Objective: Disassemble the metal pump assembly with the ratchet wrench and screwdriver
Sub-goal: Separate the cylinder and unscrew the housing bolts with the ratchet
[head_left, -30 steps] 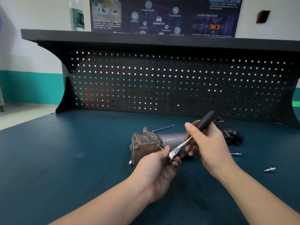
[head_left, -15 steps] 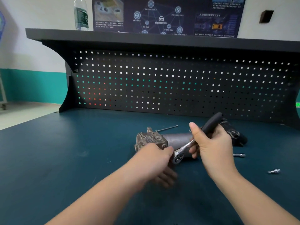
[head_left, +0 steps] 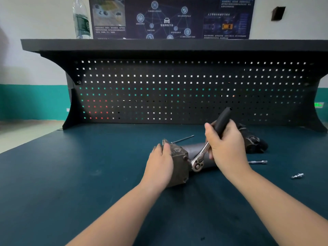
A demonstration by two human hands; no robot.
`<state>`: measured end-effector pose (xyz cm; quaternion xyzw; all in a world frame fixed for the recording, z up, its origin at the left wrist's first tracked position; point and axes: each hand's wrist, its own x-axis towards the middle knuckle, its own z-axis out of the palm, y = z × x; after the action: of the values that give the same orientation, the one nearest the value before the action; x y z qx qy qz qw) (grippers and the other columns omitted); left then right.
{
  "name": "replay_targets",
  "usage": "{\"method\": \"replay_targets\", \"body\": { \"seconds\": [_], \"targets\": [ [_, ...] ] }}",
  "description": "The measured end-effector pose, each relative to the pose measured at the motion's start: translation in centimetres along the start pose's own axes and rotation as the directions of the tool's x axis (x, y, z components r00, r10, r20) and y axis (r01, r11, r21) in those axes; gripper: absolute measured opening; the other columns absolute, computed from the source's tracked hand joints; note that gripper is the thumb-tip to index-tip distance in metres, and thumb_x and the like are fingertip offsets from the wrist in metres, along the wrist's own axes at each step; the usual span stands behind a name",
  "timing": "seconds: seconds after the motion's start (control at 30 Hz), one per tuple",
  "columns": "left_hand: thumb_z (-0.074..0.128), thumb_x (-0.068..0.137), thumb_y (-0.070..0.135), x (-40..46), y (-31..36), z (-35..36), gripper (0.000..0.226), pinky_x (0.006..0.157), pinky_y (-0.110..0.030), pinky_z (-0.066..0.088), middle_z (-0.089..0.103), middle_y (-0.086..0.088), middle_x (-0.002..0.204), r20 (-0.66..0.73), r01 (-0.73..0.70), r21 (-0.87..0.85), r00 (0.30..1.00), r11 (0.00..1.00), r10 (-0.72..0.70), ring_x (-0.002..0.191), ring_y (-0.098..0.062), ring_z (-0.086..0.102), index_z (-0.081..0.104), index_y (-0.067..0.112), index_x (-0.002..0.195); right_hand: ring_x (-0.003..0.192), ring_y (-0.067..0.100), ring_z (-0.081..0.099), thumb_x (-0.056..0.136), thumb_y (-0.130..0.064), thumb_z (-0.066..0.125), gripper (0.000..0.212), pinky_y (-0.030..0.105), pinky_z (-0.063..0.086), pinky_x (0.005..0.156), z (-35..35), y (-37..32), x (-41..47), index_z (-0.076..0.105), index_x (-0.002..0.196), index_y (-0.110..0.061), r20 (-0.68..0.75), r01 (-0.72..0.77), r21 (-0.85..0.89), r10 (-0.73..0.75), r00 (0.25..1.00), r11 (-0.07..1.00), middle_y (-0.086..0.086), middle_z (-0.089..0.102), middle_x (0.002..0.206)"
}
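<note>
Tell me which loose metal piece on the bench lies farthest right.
The short stubby fitting near the right edge. The extension bar lies closer to the right hand, and the thin rod sits behind the pump assembly.

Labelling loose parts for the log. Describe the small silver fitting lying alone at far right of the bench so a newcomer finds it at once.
Start at the metal pump assembly mid-bench and the right hand gripping the ratchet wrench. Move right along the blue mat, past the thin silver extension bar. The small silver fitting lies nearer the front edge: short and stubby, not long and slim like the bar.
</note>
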<state>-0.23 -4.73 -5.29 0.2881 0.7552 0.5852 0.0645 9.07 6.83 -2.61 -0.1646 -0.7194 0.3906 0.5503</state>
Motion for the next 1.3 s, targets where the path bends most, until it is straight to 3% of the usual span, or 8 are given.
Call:
{"method": "replay_targets", "body": {
  "seconds": [0.17, 0.33, 0.43, 0.57, 0.97, 1.1, 1.2, 1.3],
  "targets": [
    [0.032, 0.101, 0.027, -1.5, 0.6, 0.8, 0.038, 0.098, -0.020, 0.022, 0.042, 0.001, 0.141, -0.055, -0.042, -0.031, 0.998, 0.999, 0.041, 0.131, -0.013, 0.033, 0.044, 0.014, 0.135, 0.047, 0.006, 0.051, 0.094, -0.025, 0.053, 0.013, 0.028, 0.041, 0.053, -0.4, 0.5, 0.5, 0.043, 0.086, -0.024, 0.027, -0.069, 0.061, 0.067, 0.997, 0.996, 0.002, 0.058, 0.065],
    [0.046, 0.086, 0.025, -4.1, 3.0, -0.1, 0.013, 0.058, -0.009, 0.040, 0.060, 0.015, 0.073, -0.370, -0.496, 0.040, 0.799, 0.867, 0.474, 0.064, -0.002, 0.056, 0.053, 0.029, 0.077, 0.051, -0.002, 0.056, 0.089, -0.028, 0.063, 0.017, 0.009, 0.040, 0.049, -0.6, 0.5, 0.3, 0.046, 0.089, -0.026, 0.006, -0.072, 0.094, 0.072, 0.997, 0.993, 0.001, 0.060, 0.068],
    [0.043, 0.091, 0.027, -4.6, 2.9, 1.0, 0.024, 0.043, -0.018, 0.042, 0.068, -0.002, 0.075, -0.080, -0.127, -0.075, 0.989, 0.989, 0.121, 0.052, -0.014, 0.061, 0.058, 0.019, 0.075, 0.057, -0.003, 0.055, 0.086, -0.030, 0.067, 0.022, 0.009, 0.039, 0.052, -0.9, 0.3, 0.5, 0.045, 0.088, -0.027, 0.033, -0.068, 0.031, 0.067, 0.997, 0.997, -0.002, 0.056, 0.071],
    [0.050, 0.096, 0.035, -4.3, 2.5, 2.5, 0.037, 0.049, -0.029, 0.056, 0.070, -0.024, 0.086, 0.427, 0.469, -0.454, 0.861, 0.758, -0.277, 0.060, -0.028, 0.070, 0.062, 0.000, 0.099, 0.055, -0.007, 0.051, 0.091, -0.023, 0.061, 0.022, 0.005, 0.037, 0.049, -0.8, -0.1, 0.7, 0.040, 0.085, -0.020, 0.033, -0.030, -0.029, 0.031, 0.999, 0.999, -0.002, 0.050, 0.072],
    [0.061, 0.089, 0.015, -3.4, 2.0, 2.5, 0.024, 0.052, -0.030, 0.058, 0.072, -0.023, 0.084, 0.658, 0.696, -0.660, 0.717, 0.283, -0.227, 0.070, -0.028, 0.072, 0.070, -0.007, 0.088, 0.057, -0.001, 0.050, 0.089, -0.027, 0.061, 0.026, 0.009, 0.039, 0.051, -0.6, -2.4, 0.0, 0.037, 0.081, -0.027, 0.257, 0.235, -0.144, -0.193, 0.947, 0.961, -0.012, 0.050, 0.063],
    [0.057, 0.091, 0.011, -3.1, 1.8, 2.9, 0.021, 0.059, -0.035, 0.060, 0.071, -0.025, 0.080, 0.636, 0.675, -0.674, 0.737, 0.301, -0.227, 0.065, -0.029, 0.071, 0.064, -0.009, 0.090, 0.057, 0.003, 0.054, 0.091, -0.019, 0.055, 0.010, 0.014, 0.039, 0.047, -0.4, 0.1, -0.3, 0.046, 0.089, -0.019, -0.093, -0.103, -0.063, 0.097, 0.991, 0.993, -0.003, 0.052, 0.070],
    [0.056, 0.092, 0.011, -3.2, 1.7, 3.1, 0.022, 0.064, -0.036, 0.059, 0.069, -0.028, 0.084, 0.650, 0.681, -0.669, 0.730, 0.297, -0.210, 0.066, -0.031, 0.071, 0.061, -0.010, 0.089, 0.037, 0.010, 0.044, 0.092, -0.010, 0.045, 0.013, 0.015, 0.029, 0.034, -0.1, 2.2, -1.1, 0.052, 0.082, -0.006, -0.091, -0.613, 0.369, 0.683, 0.724, 0.699, 0.002, 0.047, 0.063],
    [0.055, 0.093, 0.014, -3.2, 1.7, 3.2, 0.023, 0.061, -0.034, 0.060, 0.070, -0.027, 0.086, 0.635, 0.665, -0.669, 0.743, 0.332, -0.210, 0.066, -0.030, 0.071, 0.061, -0.008, 0.093, 0.039, 0.009, 0.041, 0.092, -0.012, 0.045, 0.014, 0.017, 0.033, 0.037, -0.1, 2.7, -1.1, 0.051, 0.080, -0.008, -0.125, -0.630, 0.354, 0.703, 0.700, 0.691, 0.005, 0.050, 0.063]
  ]
}}
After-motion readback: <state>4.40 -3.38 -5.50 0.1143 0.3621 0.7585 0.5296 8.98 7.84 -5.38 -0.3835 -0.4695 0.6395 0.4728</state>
